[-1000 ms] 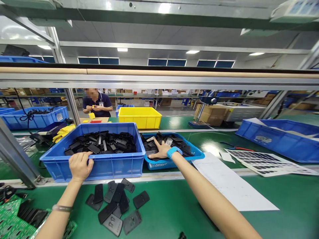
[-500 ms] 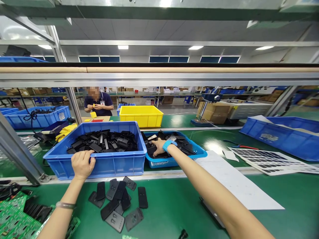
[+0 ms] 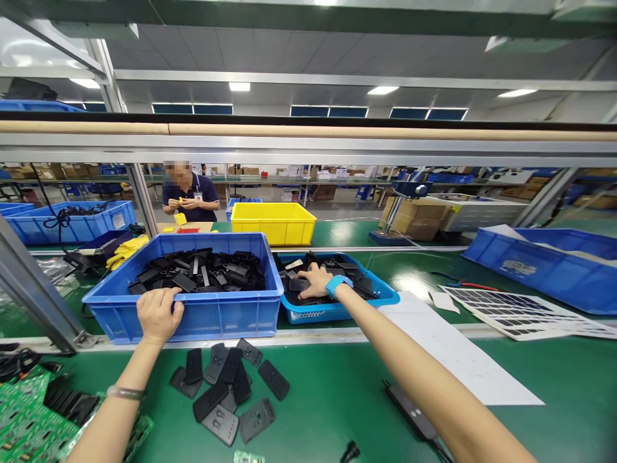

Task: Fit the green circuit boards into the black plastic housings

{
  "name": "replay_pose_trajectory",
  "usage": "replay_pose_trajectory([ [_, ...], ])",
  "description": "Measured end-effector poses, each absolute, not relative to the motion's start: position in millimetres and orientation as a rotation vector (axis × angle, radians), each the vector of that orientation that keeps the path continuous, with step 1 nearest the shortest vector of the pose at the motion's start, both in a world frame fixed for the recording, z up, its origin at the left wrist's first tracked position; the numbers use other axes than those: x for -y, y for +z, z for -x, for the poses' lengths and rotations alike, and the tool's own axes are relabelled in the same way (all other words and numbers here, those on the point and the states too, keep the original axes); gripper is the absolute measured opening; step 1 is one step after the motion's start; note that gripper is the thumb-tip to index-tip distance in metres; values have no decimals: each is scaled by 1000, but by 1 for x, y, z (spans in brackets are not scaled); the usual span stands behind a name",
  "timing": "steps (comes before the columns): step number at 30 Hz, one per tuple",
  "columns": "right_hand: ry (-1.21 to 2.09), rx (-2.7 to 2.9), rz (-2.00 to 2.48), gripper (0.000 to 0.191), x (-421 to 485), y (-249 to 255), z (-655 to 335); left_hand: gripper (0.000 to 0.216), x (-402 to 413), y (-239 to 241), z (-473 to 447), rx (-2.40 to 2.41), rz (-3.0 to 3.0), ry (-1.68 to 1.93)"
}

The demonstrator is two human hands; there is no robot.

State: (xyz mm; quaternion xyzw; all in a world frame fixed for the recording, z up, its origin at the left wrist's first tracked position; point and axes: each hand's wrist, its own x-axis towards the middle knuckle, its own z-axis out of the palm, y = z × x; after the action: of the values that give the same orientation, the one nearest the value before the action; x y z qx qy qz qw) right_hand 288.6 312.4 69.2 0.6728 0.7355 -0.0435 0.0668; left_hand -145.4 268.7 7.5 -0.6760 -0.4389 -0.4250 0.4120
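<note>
My left hand (image 3: 157, 314) grips the near rim of a large blue bin (image 3: 216, 314) filled with black plastic parts (image 3: 197, 272). My right hand (image 3: 313, 281), with a blue band at the wrist, reaches into a smaller blue basket (image 3: 337, 309) to the bin's right and closes its fingers on black parts lying in it. On the green mat in front of the bin lies a loose heap of black plastic covers (image 3: 226, 392).
Green circuit boards (image 3: 29, 424) lie at the lower left. A white sheet (image 3: 453, 354) and a printed label sheet (image 3: 520, 312) lie to the right, before another blue bin (image 3: 544, 270). A yellow bin (image 3: 272, 223) stands behind. A person (image 3: 187, 196) works across the line.
My right hand has shifted within the small basket and its fingers have curled from flat onto the black parts. My left hand has stayed on the bin's rim.
</note>
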Motion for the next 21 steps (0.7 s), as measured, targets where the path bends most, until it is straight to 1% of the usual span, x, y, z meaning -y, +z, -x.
replay_pose_trajectory([
  [8,-146,-2358,-1943,78,-316,67,-296,19,-271,3,148,1138,1722,-1073],
  [16,-70,-2490,-1819,59,-312,73,-289,20,-274,-1,151,1171,1758,-1092],
  [21,18,-2474,-1844,55,-308,73,-283,19,-273,2,149,1136,1732,-1086],
])
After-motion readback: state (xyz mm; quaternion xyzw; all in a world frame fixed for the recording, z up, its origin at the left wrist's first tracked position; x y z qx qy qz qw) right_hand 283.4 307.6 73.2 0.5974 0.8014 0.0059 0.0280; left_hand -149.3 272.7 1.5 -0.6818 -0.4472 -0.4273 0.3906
